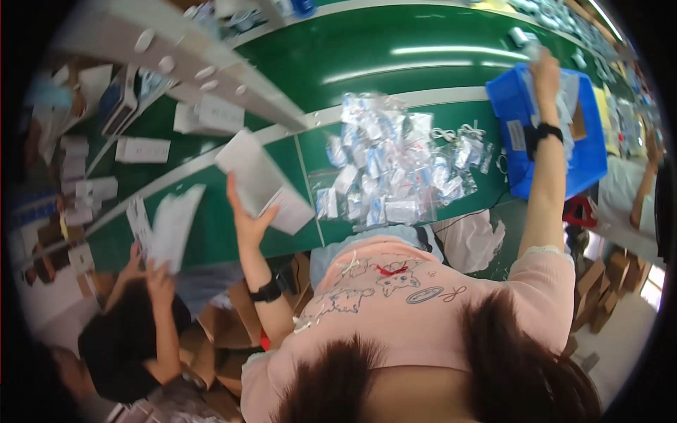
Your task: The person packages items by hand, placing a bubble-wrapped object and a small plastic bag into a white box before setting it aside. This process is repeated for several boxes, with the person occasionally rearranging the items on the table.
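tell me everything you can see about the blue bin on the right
The blue bin is a rectangular open-topped crate that looks like moulded plastic, bright blue, with a pale label on its near wall. It rests at the right end of the green table, just right of the heap of clear bagged parts. It holds clear bags and a brown card piece. The right hand reaches over its far left corner, gripping a small clear bag; whether the forearm touches the rim cannot be told.

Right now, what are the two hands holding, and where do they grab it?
Left hand holds white box by its lower edge; right hand grips clear bags at the top.
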`<state>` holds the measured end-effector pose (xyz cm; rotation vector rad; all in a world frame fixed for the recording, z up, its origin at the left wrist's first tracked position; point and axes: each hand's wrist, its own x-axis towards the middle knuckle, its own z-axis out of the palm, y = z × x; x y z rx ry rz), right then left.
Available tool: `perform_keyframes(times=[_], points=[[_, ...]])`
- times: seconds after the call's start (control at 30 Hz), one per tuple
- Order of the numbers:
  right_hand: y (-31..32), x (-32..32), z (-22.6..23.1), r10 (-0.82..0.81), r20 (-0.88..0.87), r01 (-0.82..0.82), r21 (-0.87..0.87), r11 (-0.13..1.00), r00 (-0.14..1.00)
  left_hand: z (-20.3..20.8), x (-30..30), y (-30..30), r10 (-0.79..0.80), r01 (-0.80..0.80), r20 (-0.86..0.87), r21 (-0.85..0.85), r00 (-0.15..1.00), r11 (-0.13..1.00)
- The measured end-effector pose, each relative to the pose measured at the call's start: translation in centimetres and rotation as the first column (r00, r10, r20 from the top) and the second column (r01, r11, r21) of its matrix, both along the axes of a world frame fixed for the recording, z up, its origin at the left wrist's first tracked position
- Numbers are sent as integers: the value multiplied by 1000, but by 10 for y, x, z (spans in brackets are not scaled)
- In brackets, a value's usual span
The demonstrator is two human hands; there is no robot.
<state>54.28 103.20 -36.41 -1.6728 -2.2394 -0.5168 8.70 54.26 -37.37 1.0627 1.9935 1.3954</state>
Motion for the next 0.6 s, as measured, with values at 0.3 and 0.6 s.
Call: perform_keyframes(times=[0.3, 0.6], points=[[-228, -212, 49, 189, -969, -433, 240, 869, -157, -38, 25, 46, -22, 11, -195, -57, 981, 998], [-319, -335, 4, 462, -885, -568, 348, 746, 65, -48, 61, 56, 183, -184, -80, -9, 980, 983]])
